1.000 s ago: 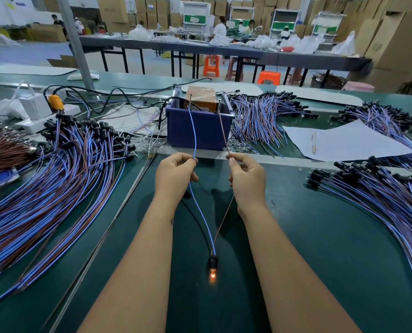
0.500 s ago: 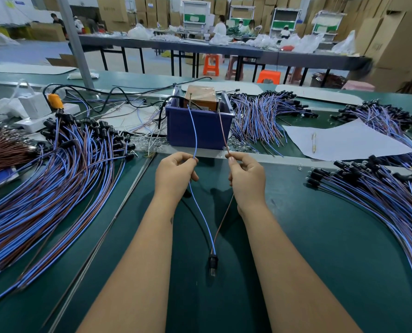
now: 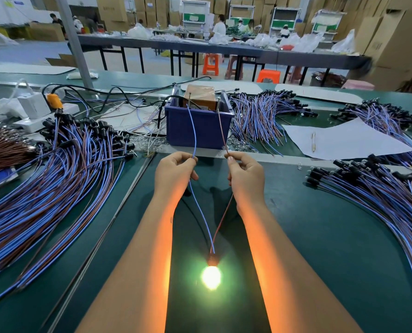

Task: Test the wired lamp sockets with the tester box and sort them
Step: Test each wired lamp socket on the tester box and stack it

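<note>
Half a second ago the bulb [image 3: 211, 277] was dark; now it blazes between my forearms, below the lamp socket [image 3: 212, 260]. My left hand [image 3: 175, 175] pinches the blue wire [image 3: 201, 212], my right hand [image 3: 245, 179] the brown wire [image 3: 221, 219], both leading up to the tester box [image 3: 197, 126] just beyond my fingers. Bare green counter [image 3: 320, 248] flanks my arms before the wire heaps [image 3: 51, 188].

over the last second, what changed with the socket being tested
The bulb went from a faint glow to dark, and now burns bright, lighting both forearms orange. Nothing was let go: the left hand still pinches the blue wire, the right hand the brown wire, both reaching the tester box.
</note>
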The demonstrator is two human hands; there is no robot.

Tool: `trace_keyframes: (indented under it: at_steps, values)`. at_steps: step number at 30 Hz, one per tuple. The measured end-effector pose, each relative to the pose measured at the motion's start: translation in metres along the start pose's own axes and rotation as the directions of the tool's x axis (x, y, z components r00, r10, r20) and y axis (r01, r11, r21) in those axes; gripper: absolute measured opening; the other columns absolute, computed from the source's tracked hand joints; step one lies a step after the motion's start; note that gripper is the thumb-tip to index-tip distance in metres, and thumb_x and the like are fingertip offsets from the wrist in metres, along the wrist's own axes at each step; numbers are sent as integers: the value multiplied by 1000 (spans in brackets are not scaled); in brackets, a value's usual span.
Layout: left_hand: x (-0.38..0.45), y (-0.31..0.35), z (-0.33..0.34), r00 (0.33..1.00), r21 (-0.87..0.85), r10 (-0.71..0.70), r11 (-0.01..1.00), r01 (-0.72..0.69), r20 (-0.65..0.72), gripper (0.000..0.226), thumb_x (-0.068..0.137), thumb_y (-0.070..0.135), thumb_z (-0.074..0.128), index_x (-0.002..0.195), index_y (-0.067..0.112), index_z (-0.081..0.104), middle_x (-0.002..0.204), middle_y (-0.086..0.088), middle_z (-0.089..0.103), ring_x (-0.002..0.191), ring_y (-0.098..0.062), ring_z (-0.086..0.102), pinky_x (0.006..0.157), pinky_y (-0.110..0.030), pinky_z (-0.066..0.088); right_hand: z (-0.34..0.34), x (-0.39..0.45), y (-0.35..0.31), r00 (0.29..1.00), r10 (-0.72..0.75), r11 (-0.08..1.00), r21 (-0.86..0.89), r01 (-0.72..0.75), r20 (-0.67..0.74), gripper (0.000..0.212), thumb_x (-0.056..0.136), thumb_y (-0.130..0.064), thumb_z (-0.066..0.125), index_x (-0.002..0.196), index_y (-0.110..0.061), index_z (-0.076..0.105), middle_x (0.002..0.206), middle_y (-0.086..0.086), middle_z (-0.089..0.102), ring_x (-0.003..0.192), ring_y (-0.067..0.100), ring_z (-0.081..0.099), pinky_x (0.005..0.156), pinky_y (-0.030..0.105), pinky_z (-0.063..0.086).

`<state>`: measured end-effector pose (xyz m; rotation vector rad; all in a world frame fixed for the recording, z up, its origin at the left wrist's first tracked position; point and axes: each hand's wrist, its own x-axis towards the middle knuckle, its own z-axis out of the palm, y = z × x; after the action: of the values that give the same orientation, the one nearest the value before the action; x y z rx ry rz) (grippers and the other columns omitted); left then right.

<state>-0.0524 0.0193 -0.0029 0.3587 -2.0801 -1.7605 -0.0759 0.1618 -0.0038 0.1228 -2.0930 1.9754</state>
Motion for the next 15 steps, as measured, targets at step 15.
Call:
trace_keyframes:
  at_steps: [15]
  values:
    - [-2, 3, 0, 1000, 5, -4, 1000, 4, 7, 15, 87, 18, 57, 84, 25, 70, 53, 4, 64, 56, -6, 55, 46, -17, 44, -1, 0, 1, 1000, -7, 1000, -16, 7, 6, 18, 95, -12, 56, 95, -21, 71, 62, -8, 54, 64, 15, 49, 65, 36, 44]
